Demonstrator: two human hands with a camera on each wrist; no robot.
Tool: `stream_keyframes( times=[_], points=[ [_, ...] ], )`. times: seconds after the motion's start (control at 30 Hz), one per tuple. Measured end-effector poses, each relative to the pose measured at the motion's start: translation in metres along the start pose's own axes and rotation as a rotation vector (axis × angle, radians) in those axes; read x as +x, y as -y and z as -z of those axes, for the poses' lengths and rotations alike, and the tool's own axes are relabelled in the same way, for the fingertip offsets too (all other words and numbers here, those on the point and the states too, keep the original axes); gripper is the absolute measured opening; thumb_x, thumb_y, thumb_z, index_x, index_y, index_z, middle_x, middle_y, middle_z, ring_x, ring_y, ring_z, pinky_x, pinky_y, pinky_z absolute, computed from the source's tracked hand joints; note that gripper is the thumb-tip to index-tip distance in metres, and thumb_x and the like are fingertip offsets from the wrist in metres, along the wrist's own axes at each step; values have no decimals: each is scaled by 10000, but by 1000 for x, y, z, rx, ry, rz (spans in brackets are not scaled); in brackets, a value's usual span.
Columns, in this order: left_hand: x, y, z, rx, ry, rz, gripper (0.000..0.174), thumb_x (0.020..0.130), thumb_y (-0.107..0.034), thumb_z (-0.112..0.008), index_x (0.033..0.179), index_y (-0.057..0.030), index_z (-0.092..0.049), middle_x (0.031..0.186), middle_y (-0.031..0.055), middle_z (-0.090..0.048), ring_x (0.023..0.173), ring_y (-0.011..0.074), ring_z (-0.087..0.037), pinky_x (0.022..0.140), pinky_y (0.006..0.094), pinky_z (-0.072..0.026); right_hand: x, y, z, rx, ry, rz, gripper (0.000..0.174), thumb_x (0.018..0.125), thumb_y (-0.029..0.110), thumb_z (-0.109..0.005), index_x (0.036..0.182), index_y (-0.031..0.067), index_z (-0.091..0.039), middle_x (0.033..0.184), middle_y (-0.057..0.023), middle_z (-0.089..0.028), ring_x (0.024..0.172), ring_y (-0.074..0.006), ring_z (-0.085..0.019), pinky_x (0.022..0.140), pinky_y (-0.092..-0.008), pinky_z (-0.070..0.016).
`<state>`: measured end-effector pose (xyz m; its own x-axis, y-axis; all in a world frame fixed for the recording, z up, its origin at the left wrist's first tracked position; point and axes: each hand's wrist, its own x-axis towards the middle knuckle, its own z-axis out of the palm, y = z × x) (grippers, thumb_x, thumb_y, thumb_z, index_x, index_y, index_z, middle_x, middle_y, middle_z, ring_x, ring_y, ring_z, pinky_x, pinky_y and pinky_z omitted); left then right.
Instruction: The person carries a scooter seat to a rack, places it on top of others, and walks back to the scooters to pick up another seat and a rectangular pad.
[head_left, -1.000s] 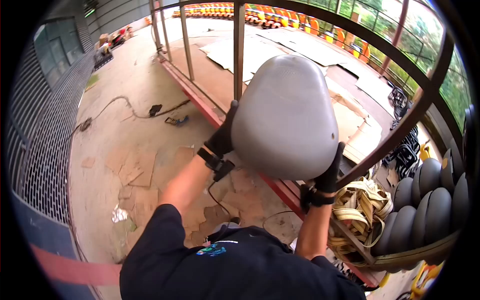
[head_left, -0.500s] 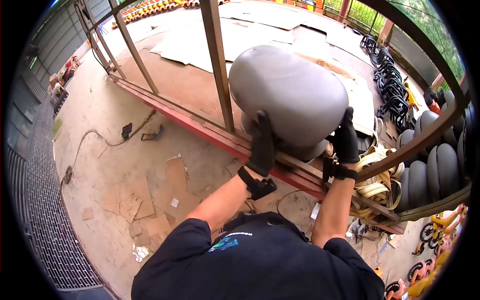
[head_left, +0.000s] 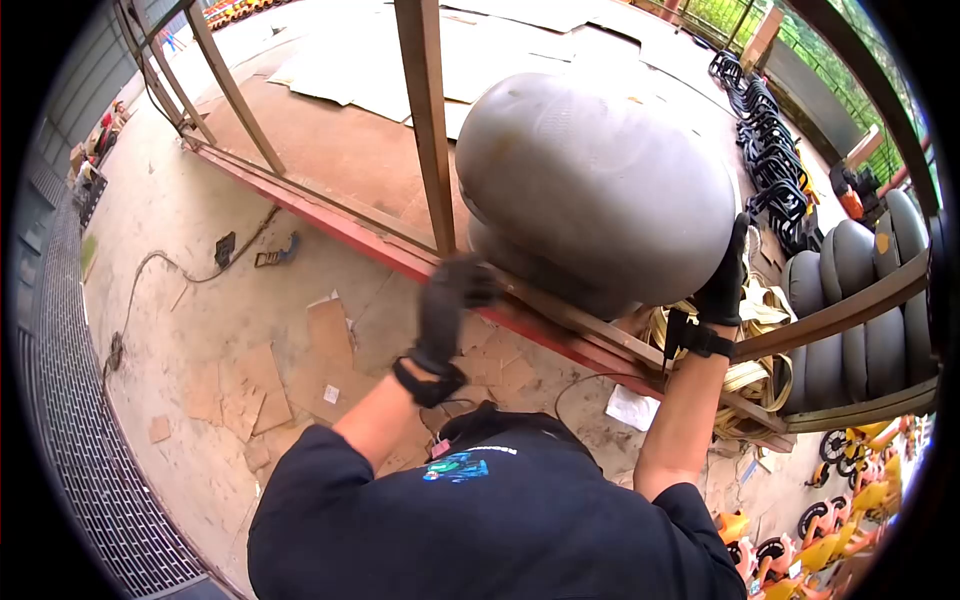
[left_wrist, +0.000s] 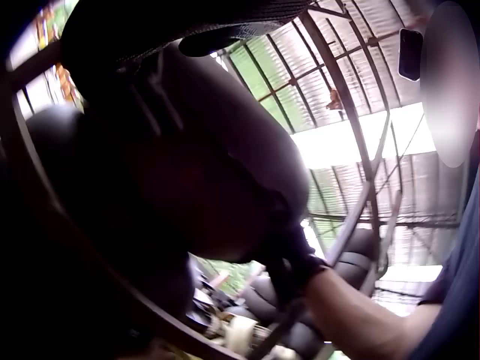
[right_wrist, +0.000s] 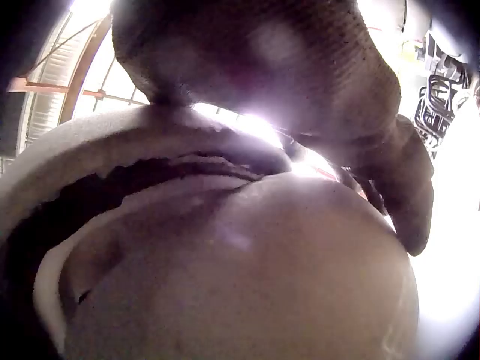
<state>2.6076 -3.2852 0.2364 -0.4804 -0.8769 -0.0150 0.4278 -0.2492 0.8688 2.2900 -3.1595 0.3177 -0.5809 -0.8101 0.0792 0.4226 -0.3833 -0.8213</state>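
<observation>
A large, smooth grey rounded shell (head_left: 600, 190) lies tilted beyond the low rail of a metal frame, above another dark grey rounded form (head_left: 540, 270) that it partly hides. My right hand (head_left: 725, 285), in a dark glove, rests against the shell's right side with its fingers extended along it. In the right wrist view, the gloved fingers (right_wrist: 277, 67) reach over the shell's surface. My gloved left hand (head_left: 450, 305) is blurred and off the shell, below its left end near the red rail, with nothing in it.
An upright metal post (head_left: 425, 120) stands left of the shell, and a curved bar (head_left: 850, 315) crosses at the right. Yellowish straps (head_left: 745, 385) lie beside several stacked grey rounded pieces (head_left: 850, 330). Black frames (head_left: 775, 165) line the back right. Flattened cardboard (head_left: 255, 395) litters the floor.
The shell has gone from upright between both hands to lying over the other grey form. My left hand has let go and moved back leftward; the right stays at its side.
</observation>
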Motion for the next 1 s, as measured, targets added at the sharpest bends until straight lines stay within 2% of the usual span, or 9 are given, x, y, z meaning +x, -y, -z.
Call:
stream_keyframes(
  times=[0.1,0.23,0.3,0.43,0.57,0.73,0.8,0.9,1.0],
  points=[
    [26,-31,57,32,-354,-260,328,923,-314,-414,972,-20,-554,785,53,-582,646,131,-563,614,269,-485,-2,-6,4,-133,-10,66,546,909,503,-338,1115,24,-499,942,-43,-549,834,-128,-487,749,-234,-407],
    [105,-38,98,158,-124,-119,458,912,-416,-390,1071,-5,-515,976,85,-574,913,180,-559,820,310,-438,0,-15,22,-103,15,56,619,894,565,-269,1104,31,-500,907,-35,-545,804,-137,-482,736,-252,-409],
    [131,-41,94,32,-67,68,537,886,-500,-393,1077,-12,-511,985,83,-573,919,174,-549,832,309,-428,-3,-26,35,-1254,-49,555,580,890,553,-320,1063,35,-515,893,-31,-550,805,-144,-494,730,-245,-413],
    [156,-33,91,-13,161,315,481,916,-428,-368,1119,-8,-488,976,112,-587,923,229,-561,813,325,-456,-28,-60,70,-118,-460,-231,433,841,488,-450,1026,100,-502,846,-59,-538,751,-197,-514,653,-328,-447],
    [199,12,125,156,346,389,546,884,-495,-388,1074,1,-517,930,156,-603,844,285,-586,756,389,-485,-42,-87,92,-157,-494,-619,399,814,511,-464,928,132,-514,717,-51,-490,537,-214,-445,477,-337,-409],
    [215,6,114,76,336,775,552,840,-551,-440,998,-30,-535,889,140,-605,796,289,-601,720,422,-499,-31,-113,121,-275,-253,-604,386,798,483,-490,916,117,-521,736,-84,-539,607,-243,-535,516,-380,-464],
    [220,3,117,99,351,830,452,869,-445,-470,1060,-37,-503,908,138,-594,838,276,-602,735,428,-502,-15,-151,175,-743,322,-164,394,793,469,-505,943,105,-526,794,-103,-569,677,-270,-568,577,-403,-487],
    [230,18,133,47,410,714,373,892,-333,-476,1129,-46,-460,967,139,-578,861,263,-601,755,438,-504,-30,-115,97,-73,-212,-601,401,803,457,-501,981,99,-531,818,-105,-580,685,-274,-568,584,-404,-484],
    [236,13,116,235,413,761,328,907,-243,-448,1184,-68,-435,1061,123,-552,930,263,-575,808,435,-490,-34,-119,105,-647,121,-241,415,795,413,-538,1046,83,-522,903,-85,-591,832,-257,-556,712,-375,-456]
  ],
)
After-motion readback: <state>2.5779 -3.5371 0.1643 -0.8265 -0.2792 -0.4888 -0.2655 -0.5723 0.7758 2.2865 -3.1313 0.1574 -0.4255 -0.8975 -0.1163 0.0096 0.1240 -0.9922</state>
